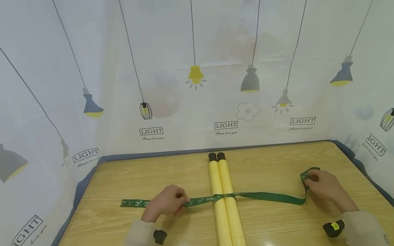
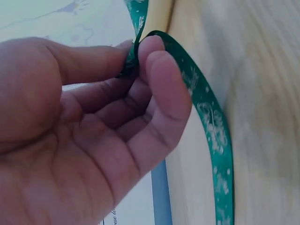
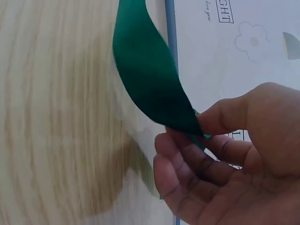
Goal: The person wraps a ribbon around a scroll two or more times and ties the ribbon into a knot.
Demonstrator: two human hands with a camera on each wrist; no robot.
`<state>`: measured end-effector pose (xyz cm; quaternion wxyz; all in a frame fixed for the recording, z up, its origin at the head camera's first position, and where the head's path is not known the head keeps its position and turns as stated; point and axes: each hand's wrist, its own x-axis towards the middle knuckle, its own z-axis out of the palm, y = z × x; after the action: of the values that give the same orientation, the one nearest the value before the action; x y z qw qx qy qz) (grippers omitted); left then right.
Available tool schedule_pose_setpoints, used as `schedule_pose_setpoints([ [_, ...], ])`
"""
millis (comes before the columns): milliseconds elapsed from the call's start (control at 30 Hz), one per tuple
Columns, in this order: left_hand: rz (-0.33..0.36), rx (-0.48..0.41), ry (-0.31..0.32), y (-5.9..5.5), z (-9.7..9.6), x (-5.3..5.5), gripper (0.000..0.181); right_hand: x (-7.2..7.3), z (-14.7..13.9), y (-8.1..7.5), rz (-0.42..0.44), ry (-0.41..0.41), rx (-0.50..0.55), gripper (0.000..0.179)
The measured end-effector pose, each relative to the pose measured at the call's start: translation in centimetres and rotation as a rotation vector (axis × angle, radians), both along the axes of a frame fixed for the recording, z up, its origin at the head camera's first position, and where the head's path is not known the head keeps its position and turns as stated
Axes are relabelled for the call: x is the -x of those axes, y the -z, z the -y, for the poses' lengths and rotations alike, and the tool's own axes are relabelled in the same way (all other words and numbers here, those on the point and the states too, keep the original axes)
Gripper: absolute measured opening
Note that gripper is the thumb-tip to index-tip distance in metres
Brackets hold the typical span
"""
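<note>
First, at the left, the silvery-printed tail of a green ribbon [image 1: 271,198] lies over the wooden counter [image 1: 267,163]. Just right of that tail, the left hand [image 1: 167,200] pinches the ribbon between thumb and fingertips; the printed stretch beyond runs fairly straight to the middle. There, two yellow tubes [image 1: 223,221] with dark ends lie side by side on the counter, and the ribbon goes round them and crosses itself on top. Its plain green side shows along the right stretch, which sags into a bend before rising to the right hand [image 1: 324,185]; this one also has the ribbon pinched between thumb and fingers, the end folded over above.

As I judge it, an uneven pull is the main risk: it could drag the crossing off-centre or skew the tubes. Too much slack on the right might let the wrap loosen and the round tubes roll apart, and a twist could make it seat badly.

The tubes' long axis points from the near side to the far edge; the ribbon stretches left to right, roughly square across them.
</note>
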<state>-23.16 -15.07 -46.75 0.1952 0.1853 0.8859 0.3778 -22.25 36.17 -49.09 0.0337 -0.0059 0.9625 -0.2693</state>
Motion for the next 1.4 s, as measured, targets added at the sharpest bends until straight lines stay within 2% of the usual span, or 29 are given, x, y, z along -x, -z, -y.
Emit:
schedule_pose_setpoints([
  [133,0.021,-0.038,0.031,-0.2,0.1,0.3,0.024,-0.1,0.8,-0.2,-0.036,-0.009,0.036,0.047],
  [300,0.029,-0.097,0.006,-0.6,-0.3,0.7,0.023,0.1,2.0,-0.5,-0.095,-0.031,0.083,0.045],
  [500,0.001,-0.14,-0.001,-1.5,-0.8,1.2,0.024,0.8,3.7,-0.9,-0.164,-0.063,0.136,0.04],
  [667,-0.016,-0.148,0.003,-1.9,-1.2,1.4,0.024,1.3,5.3,-1.4,-0.161,-0.076,0.182,0.037],
  [1067,0.028,-0.236,0.001,-2.6,-2.6,1.3,0.025,2.6,9.1,-2.3,-0.166,-0.173,0.269,0.03],
  [1400,0.048,-0.272,0.012,-2.0,-3.3,1.5,0.025,3.5,11.3,-1.7,-0.176,-0.227,0.26,0.029],
])
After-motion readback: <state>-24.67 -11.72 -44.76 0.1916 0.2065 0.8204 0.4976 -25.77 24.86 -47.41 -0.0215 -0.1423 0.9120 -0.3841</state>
